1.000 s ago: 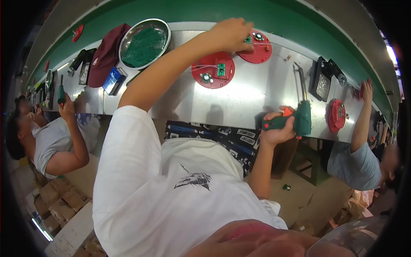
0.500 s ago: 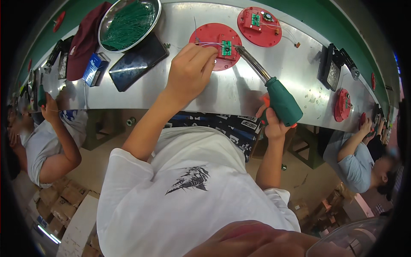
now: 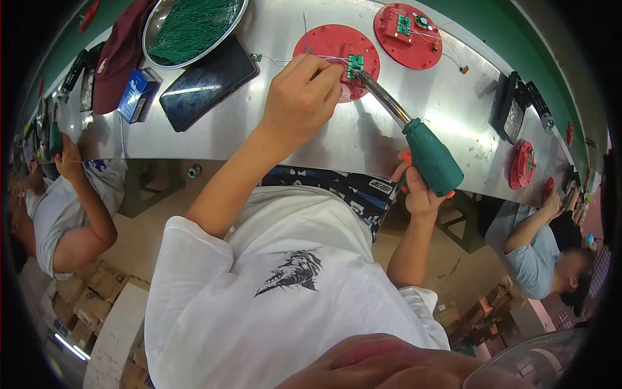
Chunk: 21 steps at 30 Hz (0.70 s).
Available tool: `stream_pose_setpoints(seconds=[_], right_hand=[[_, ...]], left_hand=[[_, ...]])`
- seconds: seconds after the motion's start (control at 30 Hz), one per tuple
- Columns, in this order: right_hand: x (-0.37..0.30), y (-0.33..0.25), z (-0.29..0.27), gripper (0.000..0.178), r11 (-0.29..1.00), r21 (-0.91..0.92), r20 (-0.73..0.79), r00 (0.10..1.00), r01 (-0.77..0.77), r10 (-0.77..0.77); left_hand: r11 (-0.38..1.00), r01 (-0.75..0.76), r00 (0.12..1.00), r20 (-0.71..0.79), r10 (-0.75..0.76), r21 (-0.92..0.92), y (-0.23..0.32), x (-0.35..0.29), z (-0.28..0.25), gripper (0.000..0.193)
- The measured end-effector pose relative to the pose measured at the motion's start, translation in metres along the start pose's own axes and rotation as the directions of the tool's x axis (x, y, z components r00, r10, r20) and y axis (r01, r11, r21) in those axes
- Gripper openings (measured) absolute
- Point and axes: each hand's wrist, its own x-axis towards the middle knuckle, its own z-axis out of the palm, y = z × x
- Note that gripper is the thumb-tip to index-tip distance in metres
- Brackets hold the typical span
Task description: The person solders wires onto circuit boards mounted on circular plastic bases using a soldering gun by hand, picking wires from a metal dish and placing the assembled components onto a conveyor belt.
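Note:
My right hand (image 3: 421,194) grips the green handle of a soldering iron (image 3: 433,155), which has red-orange parts. Its long metal shaft points up and left, and the tip meets the lower edge of a small green circuit board (image 3: 356,63). That board sits on a red round plate (image 3: 321,40) lying on the metal table. Just left of the board, my left hand (image 3: 298,104) is closed in a pinch at the thin wires (image 3: 334,59) running to it. Its fingertips are partly hidden by the hand itself.
A second red plate (image 3: 424,55) with a board and wires lies at the back right. On the left are a metal bowl (image 3: 148,47) of green wires, a dark tablet (image 3: 204,87), a blue box (image 3: 135,97) and a maroon cap (image 3: 120,61). Co-workers sit at both sides.
The table view has shifted slightly. The iron's tip has moved from the board's right edge onto its lower part, and my left fingertips are a little closer to the board.

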Motion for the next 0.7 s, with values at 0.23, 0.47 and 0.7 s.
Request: stream_pose_setpoints(seconds=[0.23, 0.47, 0.7], right_hand=[[-0.001, 0.002, -0.007, 0.036, 0.996, 0.025, 0.031, 0.996, -0.083, 0.083], [0.006, 0.000, -0.008, 0.047, 0.978, 0.193, -0.071, 0.993, -0.077, 0.092], [0.019, 0.021, -0.043, 0.046, 0.976, 0.213, -0.272, 0.962, 0.041, 0.019]], left_hand=[[1.000, -0.012, 1.000, -0.004, 0.012, -0.013, -0.001, 0.000, 0.001, 0.017], [1.000, 0.005, 1.000, 0.014, -0.005, -0.020, -0.002, 0.001, 0.001, 0.017], [1.000, -0.023, 1.000, -0.016, 0.023, -0.011, -0.004, -0.006, -0.005, 0.018]])
